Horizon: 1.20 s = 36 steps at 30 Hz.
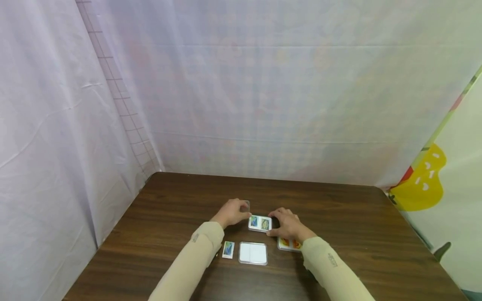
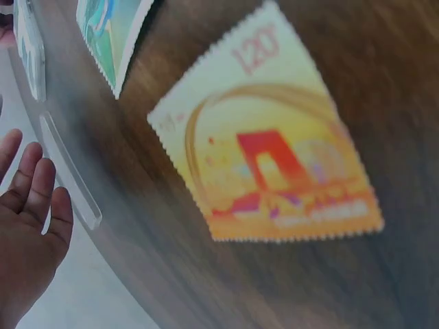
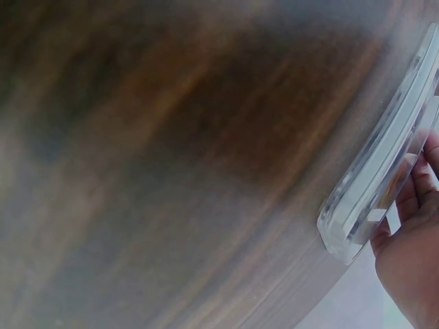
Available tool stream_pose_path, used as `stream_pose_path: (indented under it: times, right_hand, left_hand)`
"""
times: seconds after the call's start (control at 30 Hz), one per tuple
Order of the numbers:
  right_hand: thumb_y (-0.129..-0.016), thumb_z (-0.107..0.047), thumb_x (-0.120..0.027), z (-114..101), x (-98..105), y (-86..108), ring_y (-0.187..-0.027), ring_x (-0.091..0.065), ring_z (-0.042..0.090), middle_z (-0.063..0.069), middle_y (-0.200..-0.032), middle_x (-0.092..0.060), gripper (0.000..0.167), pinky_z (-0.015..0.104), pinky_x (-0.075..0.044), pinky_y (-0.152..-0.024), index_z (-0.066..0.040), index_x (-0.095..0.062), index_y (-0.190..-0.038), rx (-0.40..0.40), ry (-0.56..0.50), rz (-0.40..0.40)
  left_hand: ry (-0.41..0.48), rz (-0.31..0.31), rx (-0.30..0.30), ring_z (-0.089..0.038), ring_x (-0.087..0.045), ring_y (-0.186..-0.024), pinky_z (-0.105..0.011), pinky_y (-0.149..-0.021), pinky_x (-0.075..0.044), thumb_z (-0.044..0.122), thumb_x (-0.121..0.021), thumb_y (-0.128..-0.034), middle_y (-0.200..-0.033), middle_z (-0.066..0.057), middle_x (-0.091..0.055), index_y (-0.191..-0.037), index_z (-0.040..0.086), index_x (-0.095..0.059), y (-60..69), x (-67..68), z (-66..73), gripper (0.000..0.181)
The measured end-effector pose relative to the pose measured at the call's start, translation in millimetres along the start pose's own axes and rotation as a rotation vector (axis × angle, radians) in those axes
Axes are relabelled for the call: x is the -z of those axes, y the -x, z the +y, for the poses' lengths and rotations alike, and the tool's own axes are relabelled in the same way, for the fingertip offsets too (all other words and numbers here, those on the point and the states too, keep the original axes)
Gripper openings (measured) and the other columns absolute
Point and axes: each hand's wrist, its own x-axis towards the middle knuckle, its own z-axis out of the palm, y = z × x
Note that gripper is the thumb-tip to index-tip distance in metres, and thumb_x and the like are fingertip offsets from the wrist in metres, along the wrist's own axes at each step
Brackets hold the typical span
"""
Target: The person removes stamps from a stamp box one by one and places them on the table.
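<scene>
A clear case with two stamps on a white insert (image 1: 260, 223) lies in the middle of the head view. My right hand (image 1: 288, 223) grips its right end, thumb at the near edge and fingertips at the far edge. A clear plastic lid (image 1: 247, 205) stands out beyond my left hand (image 1: 232, 212), which holds it at the edge between thumb and index finger. In the left wrist view the other fingers are spread beside the lid (image 2: 72, 175); thumb and index are hidden there. The right wrist view shows the case (image 3: 384, 164) edge-on against the fingers.
A white-lined case (image 1: 253, 253) and a blue-green stamp (image 1: 228, 249) lie nearer on the brown table (image 1: 180, 200). An orange stamp (image 2: 274, 157) is close under the left wrist. Another case with orange stamps (image 1: 289, 244) lies partly under the right forearm. Pale curtains (image 1: 263, 104) enclose the table.
</scene>
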Motion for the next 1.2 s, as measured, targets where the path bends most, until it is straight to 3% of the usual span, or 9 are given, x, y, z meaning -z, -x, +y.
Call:
stream_pose_path:
  times: [0.5, 0.97, 1.2]
  right_hand:
    - [-0.081, -0.036, -0.081, -3, -1, 1.9, -0.122, -0.045, 0.036, 0.014, -0.128, -0.054, 0.055, 0.06, -0.032, -0.101, -0.009, -0.062, -0.125, 0.016, -0.012, 0.006]
    - [-0.081, -0.038, -0.081, -4, 2, 3.3, -0.122, -0.046, 0.035, 0.011, -0.128, -0.054, 0.057, 0.06, -0.032, -0.101, -0.01, -0.061, -0.127, 0.001, -0.008, -0.006]
    - [-0.08, -0.039, -0.081, -5, 3, 3.6, -0.123, -0.045, 0.035, 0.012, -0.129, -0.053, 0.058, 0.061, -0.031, -0.101, -0.01, -0.061, -0.127, 0.001, -0.008, -0.009]
  left_hand:
    - [-0.023, -0.001, 0.016, -0.023, -0.065, -0.1, -0.036, -0.091, -0.05, 0.021, -0.073, -0.0892, -0.104, -0.009, -0.07, -0.109, 0.001, -0.071, -5.3, -13.2, 1.6, 0.028]
    - [-0.082, -0.018, 0.045, -0.023, -0.065, -0.103, -0.037, -0.092, -0.05, 0.025, -0.072, -0.0905, -0.106, -0.007, -0.072, -0.107, 0.004, -0.073, -5.2, -15.0, 4.8, 0.027]
    - [-0.118, -0.004, 0.031, -0.023, -0.065, -0.102, -0.038, -0.091, -0.05, 0.027, -0.071, -0.0914, -0.105, -0.006, -0.073, -0.107, 0.005, -0.074, -5.1, -16.6, 3.5, 0.027]
